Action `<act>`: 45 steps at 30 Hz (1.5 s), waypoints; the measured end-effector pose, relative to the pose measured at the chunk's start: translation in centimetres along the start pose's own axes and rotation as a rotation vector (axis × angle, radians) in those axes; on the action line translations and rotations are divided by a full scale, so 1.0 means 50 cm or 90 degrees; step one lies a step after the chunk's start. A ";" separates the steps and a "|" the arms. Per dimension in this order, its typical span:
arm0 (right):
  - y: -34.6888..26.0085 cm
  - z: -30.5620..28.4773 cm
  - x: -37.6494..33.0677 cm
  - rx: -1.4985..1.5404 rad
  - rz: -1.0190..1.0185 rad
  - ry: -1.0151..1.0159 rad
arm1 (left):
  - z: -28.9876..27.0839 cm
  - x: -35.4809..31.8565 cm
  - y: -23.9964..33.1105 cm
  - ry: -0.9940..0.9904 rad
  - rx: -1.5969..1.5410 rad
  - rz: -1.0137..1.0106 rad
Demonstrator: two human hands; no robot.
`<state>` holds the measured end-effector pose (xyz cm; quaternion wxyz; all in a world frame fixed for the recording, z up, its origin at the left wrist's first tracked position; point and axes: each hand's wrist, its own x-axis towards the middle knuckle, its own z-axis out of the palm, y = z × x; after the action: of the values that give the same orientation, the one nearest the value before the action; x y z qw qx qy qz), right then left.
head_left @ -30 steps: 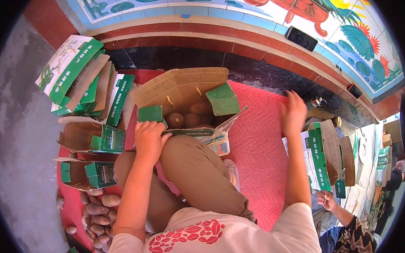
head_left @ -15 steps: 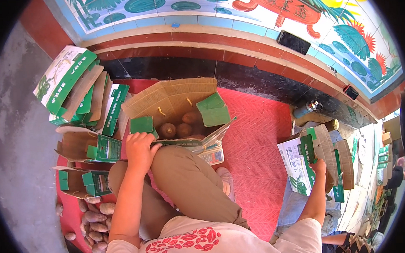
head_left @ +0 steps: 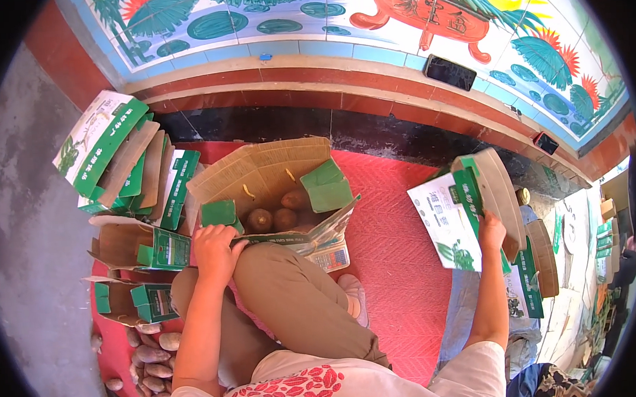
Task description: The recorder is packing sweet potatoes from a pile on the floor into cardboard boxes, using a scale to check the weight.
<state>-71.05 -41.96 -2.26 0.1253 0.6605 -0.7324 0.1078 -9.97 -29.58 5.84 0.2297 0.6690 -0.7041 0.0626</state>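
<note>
An open cardboard box (head_left: 260,180) with green flaps stands before my knees, several round brown tubers (head_left: 285,218) lying inside. My left hand (head_left: 217,249) is closed over its near left rim, beside the left green flap. Off to the right, my right hand (head_left: 491,232) grips a folded white-and-green carton (head_left: 443,214) by its edge and holds it up, tilted. Another folded carton (head_left: 541,260) stays behind it, near that forearm. The ends of my right fingers are hidden by the carton.
Folded cartons (head_left: 102,140) are stacked at the left, above two open boxes (head_left: 120,303). Sweet potatoes (head_left: 153,355) lie heaped on the red mat (head_left: 400,294). A calculator (head_left: 331,259) sits by the box. Two phones (head_left: 451,73) rest on the wall ledge.
My right hand has lifted a carton up and inward, away from the other folded carton on the right. My left hand stays on the box's rim. The view has shifted slightly.
</note>
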 end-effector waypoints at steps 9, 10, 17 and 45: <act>-0.185 0.083 0.102 -0.100 -0.259 0.089 | 0.002 -0.005 -0.002 -0.011 0.010 -0.006; -0.204 0.105 0.104 -0.113 -0.243 0.060 | 0.002 -0.006 -0.003 -0.018 0.010 -0.012; -0.359 0.112 0.139 0.016 -0.184 0.106 | -0.017 -0.006 -0.009 -0.043 0.010 -0.007; -0.728 -0.162 0.048 0.224 -0.538 0.037 | 0.000 -0.064 0.070 -0.009 0.009 0.156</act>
<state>-34.74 -45.38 5.91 0.0646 0.9091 -0.3658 0.1885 -13.39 -26.34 5.31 0.2105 0.5797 -0.7820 0.0901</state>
